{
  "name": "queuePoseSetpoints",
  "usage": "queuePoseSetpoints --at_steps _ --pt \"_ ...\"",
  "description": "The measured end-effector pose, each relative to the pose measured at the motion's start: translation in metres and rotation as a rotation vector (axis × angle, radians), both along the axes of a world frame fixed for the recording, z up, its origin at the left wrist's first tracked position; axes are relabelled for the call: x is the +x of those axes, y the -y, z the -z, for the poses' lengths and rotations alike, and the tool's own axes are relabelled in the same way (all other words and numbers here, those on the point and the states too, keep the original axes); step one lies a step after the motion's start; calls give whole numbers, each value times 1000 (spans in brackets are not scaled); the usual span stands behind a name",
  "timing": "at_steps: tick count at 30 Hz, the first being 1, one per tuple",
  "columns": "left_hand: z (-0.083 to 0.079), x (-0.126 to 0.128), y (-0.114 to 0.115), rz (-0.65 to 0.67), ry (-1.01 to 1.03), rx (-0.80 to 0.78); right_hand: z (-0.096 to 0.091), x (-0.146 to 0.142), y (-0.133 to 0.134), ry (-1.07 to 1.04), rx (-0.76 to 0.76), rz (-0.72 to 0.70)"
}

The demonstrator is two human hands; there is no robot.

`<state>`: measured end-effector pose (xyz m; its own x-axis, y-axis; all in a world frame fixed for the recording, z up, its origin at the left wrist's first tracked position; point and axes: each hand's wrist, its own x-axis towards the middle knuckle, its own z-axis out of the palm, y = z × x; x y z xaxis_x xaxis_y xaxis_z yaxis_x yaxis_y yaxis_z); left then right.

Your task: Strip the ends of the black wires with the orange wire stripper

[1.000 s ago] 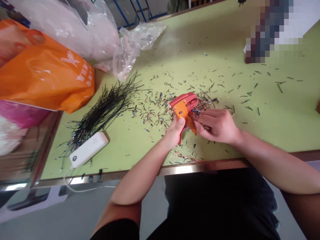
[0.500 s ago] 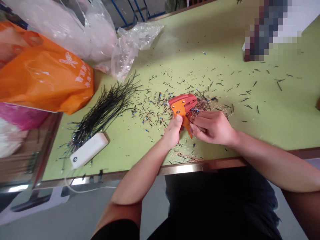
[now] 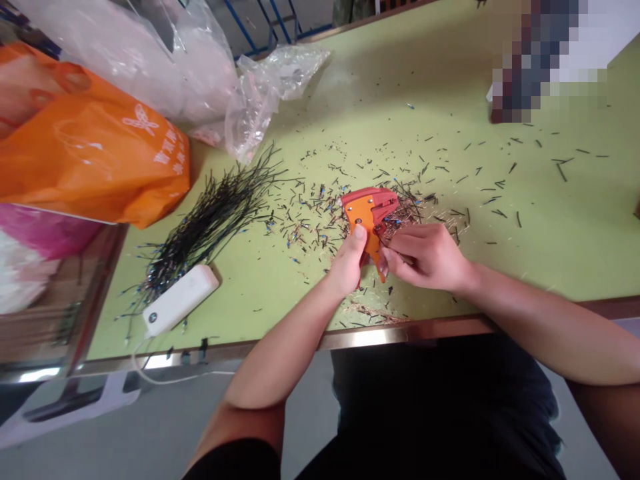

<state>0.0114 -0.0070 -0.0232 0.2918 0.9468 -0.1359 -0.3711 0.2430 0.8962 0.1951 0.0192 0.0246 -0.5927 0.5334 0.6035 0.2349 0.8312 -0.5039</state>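
Now the orange-and-red wire stripper [image 3: 367, 213] has swung a little, gripped in the closed left hand [image 3: 347, 261] above scattered wire offcuts [image 3: 310, 223] on the green surface [image 3: 510, 260], right hand [image 3: 427, 257] pinching at its mouth, anything held too thin to tell.

Wire stripper [image 3: 369, 215], orange and red: flat orange side plate with 2 rivets, red head uppermost, held tilted above the bench [image 3: 530, 260] among scattered wire offcuts [image 3: 310, 223].

Wiring workshop: green workbench [image 3: 545, 253] strewn with wire offcuts [image 3: 310, 217]
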Motion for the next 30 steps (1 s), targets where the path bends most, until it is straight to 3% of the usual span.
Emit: queuePoseSetpoints --at_steps 5,11,20,30 --pt "-5 1 1 -62 -59 69 1 0 0 -5 -26 -15" --pt "-12 1 2 1 -99 110 0 -2 0 -52 -15 -25" --pt "-9 2 0 80 -21 82 0 -3 1 -66 -12 -33" --pt "-11 -6 -10 91 102 -73 3 2 -6 -96 -62 1"
